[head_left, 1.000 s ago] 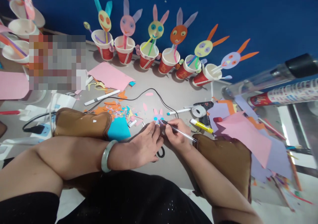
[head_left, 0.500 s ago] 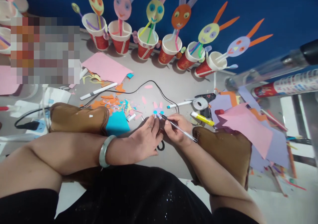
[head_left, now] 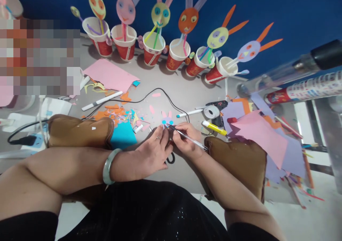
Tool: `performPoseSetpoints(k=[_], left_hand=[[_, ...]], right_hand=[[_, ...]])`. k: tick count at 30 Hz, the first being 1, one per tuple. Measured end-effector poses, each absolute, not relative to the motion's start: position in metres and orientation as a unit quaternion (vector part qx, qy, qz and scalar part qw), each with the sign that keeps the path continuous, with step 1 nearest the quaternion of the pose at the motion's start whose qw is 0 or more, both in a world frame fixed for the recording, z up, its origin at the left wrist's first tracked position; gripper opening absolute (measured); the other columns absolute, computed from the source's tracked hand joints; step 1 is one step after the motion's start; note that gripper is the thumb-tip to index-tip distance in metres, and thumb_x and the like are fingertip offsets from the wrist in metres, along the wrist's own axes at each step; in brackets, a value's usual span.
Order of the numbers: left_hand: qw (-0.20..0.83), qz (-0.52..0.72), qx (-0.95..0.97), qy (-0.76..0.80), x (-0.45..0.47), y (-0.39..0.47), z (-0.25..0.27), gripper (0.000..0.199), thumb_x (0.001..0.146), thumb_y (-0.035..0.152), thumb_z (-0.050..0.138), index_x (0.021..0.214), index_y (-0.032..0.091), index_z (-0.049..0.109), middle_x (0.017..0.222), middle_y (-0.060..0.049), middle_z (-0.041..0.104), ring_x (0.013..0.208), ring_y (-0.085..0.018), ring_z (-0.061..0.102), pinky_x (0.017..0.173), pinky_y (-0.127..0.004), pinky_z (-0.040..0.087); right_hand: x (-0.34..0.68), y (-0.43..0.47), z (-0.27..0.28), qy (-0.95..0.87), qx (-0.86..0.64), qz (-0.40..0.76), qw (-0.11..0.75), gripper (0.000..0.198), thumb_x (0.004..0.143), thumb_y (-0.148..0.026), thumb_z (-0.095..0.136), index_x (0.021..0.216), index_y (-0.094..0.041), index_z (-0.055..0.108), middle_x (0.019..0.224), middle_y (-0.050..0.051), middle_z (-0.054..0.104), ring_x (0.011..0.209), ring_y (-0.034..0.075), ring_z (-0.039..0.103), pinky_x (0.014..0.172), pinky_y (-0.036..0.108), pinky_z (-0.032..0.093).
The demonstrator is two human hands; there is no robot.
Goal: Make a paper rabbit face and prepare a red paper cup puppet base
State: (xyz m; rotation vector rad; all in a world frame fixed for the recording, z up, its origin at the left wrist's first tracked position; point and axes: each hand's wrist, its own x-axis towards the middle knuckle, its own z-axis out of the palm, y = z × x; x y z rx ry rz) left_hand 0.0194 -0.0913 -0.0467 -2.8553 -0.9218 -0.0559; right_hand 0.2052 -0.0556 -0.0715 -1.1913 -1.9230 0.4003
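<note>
Ppr bunny [head_left: 167, 120]: ears/eyes on, prob. unfin. | R hand [head_left: 190, 149]: gripping pen [head_left: 198, 144] | L hand [head_left: 153, 151]: flat | 6 cup bunnies [head_left: 160, 18] appar. done, worktop [head_left: 145, 80] far edge

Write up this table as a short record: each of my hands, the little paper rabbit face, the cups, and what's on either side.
Left hand: fingertips at near edge of rabbit face
Right hand: holds pen
Rabbit face: blue eyes, pink ears
Cups: row of six, red and white
Left side: paper scraps
Right side: yellow marker, white roll
</note>
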Motion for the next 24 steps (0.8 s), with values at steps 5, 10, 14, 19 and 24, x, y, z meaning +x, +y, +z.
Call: performPoseSetpoints(k=[5,10,14,19,24], left_hand=[[0.068,-0.022,-0.95,-0.304,0.019,-0.092,-0.051,0.097,0.077,0.08,0.065,0.134,0.001,0.058,0.142,-0.032,0.058,0.135,-0.046,0.053,0.12,-0.059,0.025],[0.078,-0.029,-0.952,-0.296,0.018,-0.093,-0.056,0.101,0.076,0.082,0.064,0.136,0.001,0.056,0.144,-0.034,0.055,0.136,-0.047,0.053,0.121,-0.06,0.023],[0.074,-0.035,-0.952,-0.294,0.018,-0.093,-0.058,0.102,0.075,0.082,0.065,0.135,0.0,0.056,0.145,-0.036,0.053,0.135,-0.047,0.053,0.121,-0.06,0.023],[0.075,-0.03,-0.951,-0.297,0.018,-0.093,-0.055,0.101,0.076,0.082,0.065,0.138,0.002,0.055,0.145,-0.034,0.054,0.136,-0.046,0.053,0.121,-0.06,0.024],[0.061,-0.008,-0.951,-0.303,0.019,-0.093,-0.05,0.096,0.078,0.079,0.065,0.138,0.004,0.057,0.143,-0.03,0.058,0.137,-0.044,0.052,0.121,-0.059,0.025]], right_hand=[[0.206,-0.055,-0.073,-0.755,-0.5,0.162,0.392,0.007,0.088,-0.03,0.061,0.093,-0.024,0.061,0.082,0.002,0.075,0.063,0.015,0.069,0.057,0.027,0.058],[0.207,-0.055,-0.071,-0.762,-0.489,0.153,0.396,0.006,0.089,-0.026,0.063,0.095,-0.024,0.061,0.078,-0.001,0.072,0.059,0.013,0.066,0.056,0.025,0.056],[0.206,-0.054,-0.069,-0.77,-0.472,0.152,0.401,0.006,0.089,-0.025,0.063,0.095,-0.024,0.061,0.079,-0.001,0.071,0.062,0.012,0.066,0.059,0.024,0.056],[0.205,-0.054,-0.067,-0.771,-0.485,0.142,0.388,0.003,0.091,-0.026,0.06,0.092,-0.024,0.061,0.076,-0.001,0.07,0.059,0.012,0.065,0.058,0.025,0.055],[0.206,-0.055,-0.07,-0.759,-0.501,0.144,0.39,0.004,0.09,-0.026,0.062,0.093,-0.024,0.062,0.071,-0.003,0.07,0.055,0.013,0.065,0.055,0.025,0.055]])
